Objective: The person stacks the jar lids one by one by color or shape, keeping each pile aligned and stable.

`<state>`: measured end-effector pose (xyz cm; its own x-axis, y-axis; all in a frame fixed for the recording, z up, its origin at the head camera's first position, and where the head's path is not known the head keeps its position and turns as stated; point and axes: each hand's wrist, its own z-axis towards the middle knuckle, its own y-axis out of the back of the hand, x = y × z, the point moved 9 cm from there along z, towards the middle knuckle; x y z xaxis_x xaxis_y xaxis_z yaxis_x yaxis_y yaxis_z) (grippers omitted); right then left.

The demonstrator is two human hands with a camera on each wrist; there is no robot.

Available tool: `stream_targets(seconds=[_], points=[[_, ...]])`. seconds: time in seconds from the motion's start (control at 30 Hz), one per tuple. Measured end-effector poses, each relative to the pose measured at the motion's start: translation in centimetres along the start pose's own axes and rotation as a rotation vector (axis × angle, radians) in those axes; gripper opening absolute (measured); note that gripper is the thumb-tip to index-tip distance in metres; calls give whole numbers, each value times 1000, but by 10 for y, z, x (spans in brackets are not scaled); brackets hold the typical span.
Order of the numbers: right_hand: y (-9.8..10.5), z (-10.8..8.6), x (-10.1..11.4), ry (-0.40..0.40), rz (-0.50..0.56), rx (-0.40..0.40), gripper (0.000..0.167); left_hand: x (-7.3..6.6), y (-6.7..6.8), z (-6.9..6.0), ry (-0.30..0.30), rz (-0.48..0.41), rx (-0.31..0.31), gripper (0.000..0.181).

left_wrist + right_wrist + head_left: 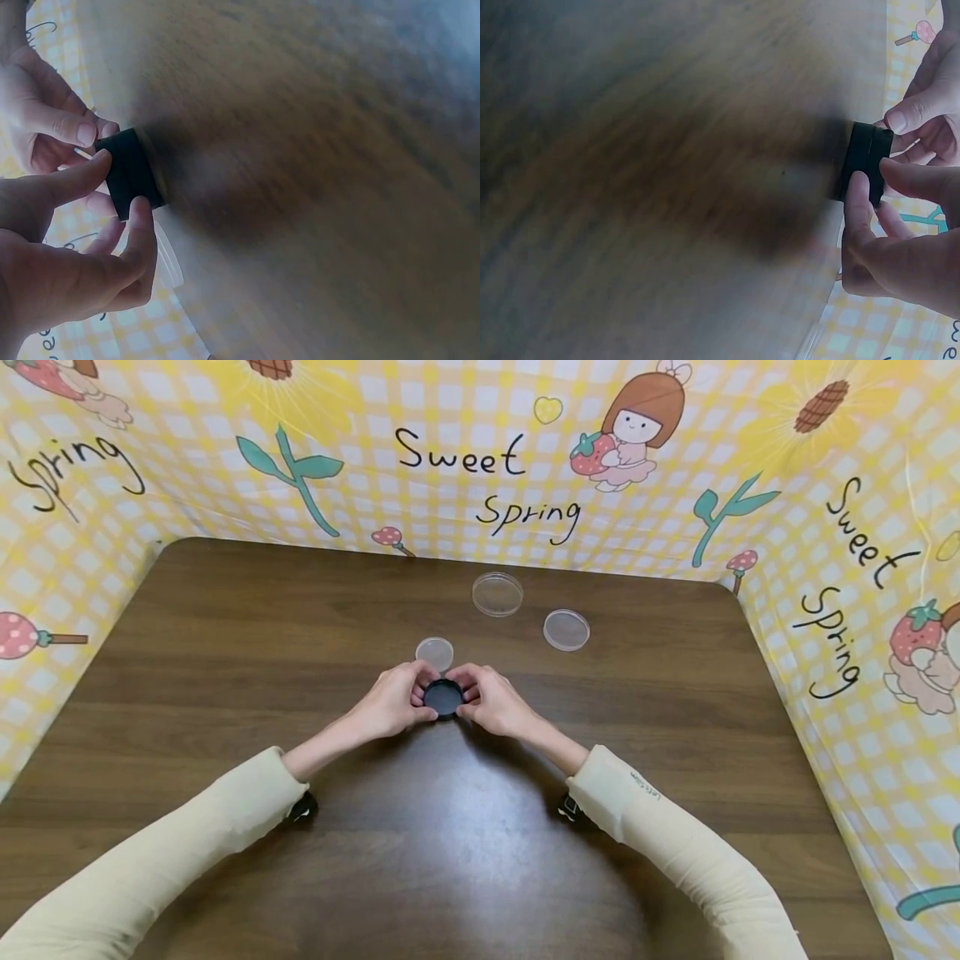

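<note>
A round black container is held between both hands near the middle of the table, its dark flat top facing up. My left hand grips its left side with thumb and fingers, and my right hand grips the right side the same way. In the left wrist view the black container shows as a short cylinder, pinched by the left hand. The right wrist view shows a seam round the container, with the right hand on it.
A small clear round dish lies just behind the hands. Farther back are two larger clear dishes, one at the back and one to its right. Patterned cloth hangs along the back and sides of the brown table.
</note>
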<state>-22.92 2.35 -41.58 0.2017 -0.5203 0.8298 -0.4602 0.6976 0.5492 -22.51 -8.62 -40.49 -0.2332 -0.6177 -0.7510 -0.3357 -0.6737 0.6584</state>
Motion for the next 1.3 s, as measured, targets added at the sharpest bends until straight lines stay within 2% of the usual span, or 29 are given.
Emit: stream_targets(seconds=[0.47, 0.8, 0.93, 1.13, 1.3], points=[[1, -1, 1, 18, -9, 22, 48, -4, 0, -4, -41, 13, -15, 46], [1, -1, 4, 53, 6, 63, 50, 0, -1, -7, -40, 3, -7, 58], [4, 0, 4, 54, -7, 61, 50, 0, 2, -9, -48, -8, -13, 59], [10, 1, 0, 49, -1, 44, 49, -3, 9, -9, -71, -6, -51, 57], [16, -4, -7, 35, -40, 14, 49, -6, 11, -11, -83, 22, -103, 53]])
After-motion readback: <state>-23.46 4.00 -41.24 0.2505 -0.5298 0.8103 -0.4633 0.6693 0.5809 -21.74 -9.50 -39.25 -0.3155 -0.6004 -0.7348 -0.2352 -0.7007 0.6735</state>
